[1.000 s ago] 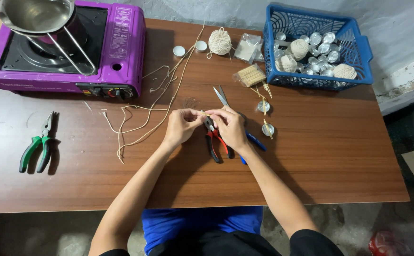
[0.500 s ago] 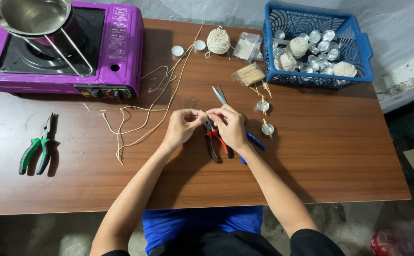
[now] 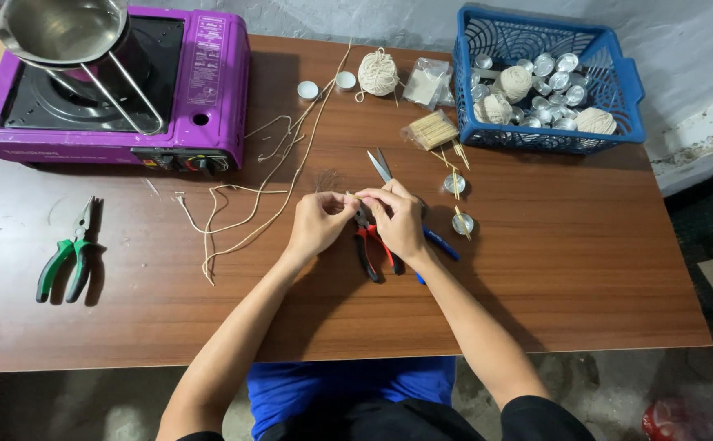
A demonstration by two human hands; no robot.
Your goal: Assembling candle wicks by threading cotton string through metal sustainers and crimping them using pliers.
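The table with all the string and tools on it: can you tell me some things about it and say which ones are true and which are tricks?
1. The green-handled pliers lie alone near the table's left end. True.
2. The blue basket is empty. False: it holds small metal cups and balls of string.
3. Both hands, left hand and right hand, meet over the middle of the table, pinching something thin between the fingers. True.
4. The metal pot sits on a yellow stove. False: the portable stove is purple.
5. The red-handled pliers lie on the table under the hands. True.
6. The scissors are inside the basket. False: they lie on the table just beyond the hands.
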